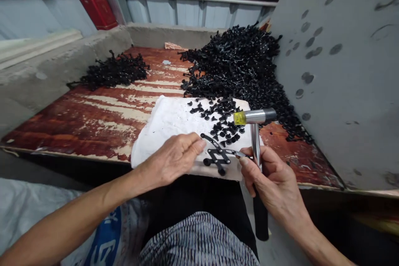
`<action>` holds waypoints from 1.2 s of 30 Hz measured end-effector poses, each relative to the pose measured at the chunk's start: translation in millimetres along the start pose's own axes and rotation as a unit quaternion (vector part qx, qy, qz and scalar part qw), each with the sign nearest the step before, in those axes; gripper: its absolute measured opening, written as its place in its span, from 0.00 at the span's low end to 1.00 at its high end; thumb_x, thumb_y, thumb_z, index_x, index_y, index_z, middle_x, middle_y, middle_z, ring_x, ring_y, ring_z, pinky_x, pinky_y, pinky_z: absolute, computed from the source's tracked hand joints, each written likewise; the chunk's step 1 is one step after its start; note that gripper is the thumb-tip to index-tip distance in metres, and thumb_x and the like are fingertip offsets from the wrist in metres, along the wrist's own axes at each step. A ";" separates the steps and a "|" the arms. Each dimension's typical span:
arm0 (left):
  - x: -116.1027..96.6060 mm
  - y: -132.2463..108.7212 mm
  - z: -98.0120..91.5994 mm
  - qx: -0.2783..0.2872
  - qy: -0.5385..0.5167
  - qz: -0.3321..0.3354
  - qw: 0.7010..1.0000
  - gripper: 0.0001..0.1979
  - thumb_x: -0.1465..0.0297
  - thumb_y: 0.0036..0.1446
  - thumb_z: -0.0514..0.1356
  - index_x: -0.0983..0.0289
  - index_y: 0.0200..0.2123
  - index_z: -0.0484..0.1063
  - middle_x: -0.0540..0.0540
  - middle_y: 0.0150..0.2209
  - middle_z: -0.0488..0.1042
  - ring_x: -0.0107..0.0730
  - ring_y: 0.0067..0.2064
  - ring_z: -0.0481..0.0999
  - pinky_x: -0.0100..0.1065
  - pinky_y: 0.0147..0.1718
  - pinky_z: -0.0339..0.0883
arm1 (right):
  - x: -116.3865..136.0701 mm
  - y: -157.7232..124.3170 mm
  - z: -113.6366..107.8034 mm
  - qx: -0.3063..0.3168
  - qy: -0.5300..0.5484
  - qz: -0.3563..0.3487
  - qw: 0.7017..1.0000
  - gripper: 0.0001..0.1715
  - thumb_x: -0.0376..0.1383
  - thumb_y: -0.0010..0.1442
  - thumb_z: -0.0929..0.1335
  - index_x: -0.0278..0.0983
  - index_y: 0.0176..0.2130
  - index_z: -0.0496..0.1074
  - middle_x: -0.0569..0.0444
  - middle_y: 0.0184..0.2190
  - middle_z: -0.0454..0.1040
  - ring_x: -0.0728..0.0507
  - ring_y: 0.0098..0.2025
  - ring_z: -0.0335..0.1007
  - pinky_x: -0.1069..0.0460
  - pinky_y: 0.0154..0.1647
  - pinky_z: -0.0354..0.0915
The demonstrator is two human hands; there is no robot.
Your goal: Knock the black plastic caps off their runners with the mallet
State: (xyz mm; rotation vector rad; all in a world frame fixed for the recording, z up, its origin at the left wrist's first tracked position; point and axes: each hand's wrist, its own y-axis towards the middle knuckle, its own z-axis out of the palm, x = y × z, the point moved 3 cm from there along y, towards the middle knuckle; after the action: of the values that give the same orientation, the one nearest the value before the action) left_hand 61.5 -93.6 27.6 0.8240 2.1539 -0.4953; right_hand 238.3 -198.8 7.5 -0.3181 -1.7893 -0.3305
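A black jointed linkage of crossed metal strips with round ends [219,156] is in the air above a white cloth pad [170,120]. My left hand [176,158] is closed in a pinch at the linkage's upper left arm; its fingertips partly hide the contact. In my right hand [276,178], thumb and finger pinch the linkage's right end. The same hand also keeps hold of a two-faced mallet [260,116], its yellow face pointing left and its black grip hanging down. Small black round-headed pieces [222,122] lie scattered on the pad just beyond the linkage.
A large heap of black parts [237,62] rises at the back right, against a grey spotted panel [336,83]. A smaller black heap [114,70] sits at the left on the worn red-brown board [102,112]. A red box [99,12] is near the back corner.
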 end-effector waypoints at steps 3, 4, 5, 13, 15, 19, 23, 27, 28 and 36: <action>-4.9 -0.9 16.4 0.036 -0.039 0.010 0.999 0.19 0.58 0.65 0.48 0.63 0.25 0.61 0.46 0.22 0.61 0.23 0.25 0.60 0.28 0.24 0.52 | -5.7 -8.8 10.1 0.017 -0.008 -0.024 1.000 0.10 0.43 0.60 0.68 0.39 0.35 0.68 0.66 0.14 0.59 0.53 0.13 0.52 0.56 0.14 0.51; -6.0 0.1 20.7 0.043 -0.063 0.009 0.997 0.17 0.60 0.64 0.49 0.63 0.26 0.62 0.46 0.23 0.64 0.23 0.25 0.61 0.28 0.25 0.54 | -7.8 -11.5 13.0 0.030 -0.010 -0.032 0.999 0.09 0.42 0.61 0.67 0.39 0.36 0.68 0.66 0.15 0.59 0.53 0.13 0.52 0.56 0.13 0.51; -6.2 1.4 24.1 0.052 -0.091 0.002 0.995 0.15 0.62 0.63 0.49 0.64 0.28 0.64 0.47 0.24 0.66 0.23 0.25 0.63 0.28 0.25 0.55 | -9.8 -14.0 15.0 0.043 -0.012 -0.036 0.998 0.09 0.42 0.61 0.67 0.39 0.36 0.69 0.66 0.15 0.58 0.53 0.13 0.52 0.56 0.13 0.50; 8.9 6.6 32.5 0.185 -0.184 -0.103 0.960 0.13 0.62 0.61 0.52 0.64 0.29 0.65 0.45 0.21 0.67 0.18 0.19 0.62 0.23 0.18 0.56 | -31.1 -17.7 -7.8 0.008 0.017 0.050 0.999 0.19 0.51 0.60 0.66 0.38 0.36 0.68 0.66 0.15 0.57 0.53 0.13 0.52 0.57 0.11 0.53; 9.4 9.0 33.6 0.192 -0.183 -0.113 0.958 0.13 0.61 0.61 0.52 0.64 0.31 0.66 0.44 0.21 0.67 0.18 0.18 0.62 0.22 0.16 0.56 | -37.0 -16.2 -12.0 0.001 0.034 0.070 0.997 0.21 0.53 0.59 0.67 0.38 0.35 0.67 0.66 0.14 0.57 0.52 0.12 0.52 0.57 0.10 0.53; 5.7 14.9 34.2 0.193 -0.176 -0.102 0.960 0.13 0.62 0.62 0.52 0.66 0.33 0.67 0.45 0.21 0.67 0.16 0.18 0.62 0.21 0.16 0.53 | -42.6 -15.4 -13.8 0.012 0.040 0.088 0.995 0.20 0.53 0.60 0.66 0.39 0.36 0.67 0.66 0.14 0.57 0.52 0.13 0.52 0.57 0.11 0.52; 2.3 19.2 33.9 0.193 -0.178 -0.079 0.962 0.12 0.65 0.62 0.52 0.66 0.31 0.67 0.45 0.20 0.66 0.16 0.17 0.60 0.21 0.17 0.51 | -42.2 -16.0 -15.4 0.014 0.031 0.081 0.996 0.19 0.51 0.61 0.66 0.38 0.37 0.67 0.66 0.14 0.55 0.52 0.13 0.51 0.56 0.11 0.50; 1.2 20.6 33.9 0.188 -0.175 -0.074 0.963 0.12 0.65 0.61 0.53 0.67 0.29 0.66 0.45 0.19 0.66 0.16 0.16 0.59 0.22 0.16 0.50 | -43.0 -14.8 -17.8 0.014 0.010 0.055 0.998 0.17 0.49 0.62 0.65 0.38 0.37 0.68 0.64 0.17 0.59 0.52 0.15 0.52 0.55 0.14 0.51; 1.0 20.7 33.9 0.187 -0.174 -0.073 0.964 0.12 0.65 0.61 0.53 0.67 0.29 0.66 0.45 0.19 0.66 0.16 0.16 0.59 0.22 0.16 0.50 | -43.8 -14.5 -18.3 0.014 0.003 0.052 0.999 0.16 0.48 0.63 0.65 0.38 0.38 0.69 0.63 0.17 0.60 0.52 0.16 0.52 0.55 0.14 0.52; 3.1 22.0 33.7 0.185 -0.146 -0.061 0.970 0.14 0.63 0.62 0.52 0.66 0.28 0.66 0.45 0.20 0.65 0.16 0.17 0.59 0.23 0.17 0.51 | -44.9 -13.6 -19.1 0.021 -0.008 0.038 0.999 0.15 0.47 0.64 0.64 0.38 0.38 0.69 0.64 0.16 0.59 0.51 0.15 0.52 0.55 0.14 0.52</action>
State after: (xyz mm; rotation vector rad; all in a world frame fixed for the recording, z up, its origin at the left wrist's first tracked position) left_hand 92.6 -95.9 2.1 0.7608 1.8703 -1.0390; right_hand 260.7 -220.4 -32.4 -0.3596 -1.7919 -0.2376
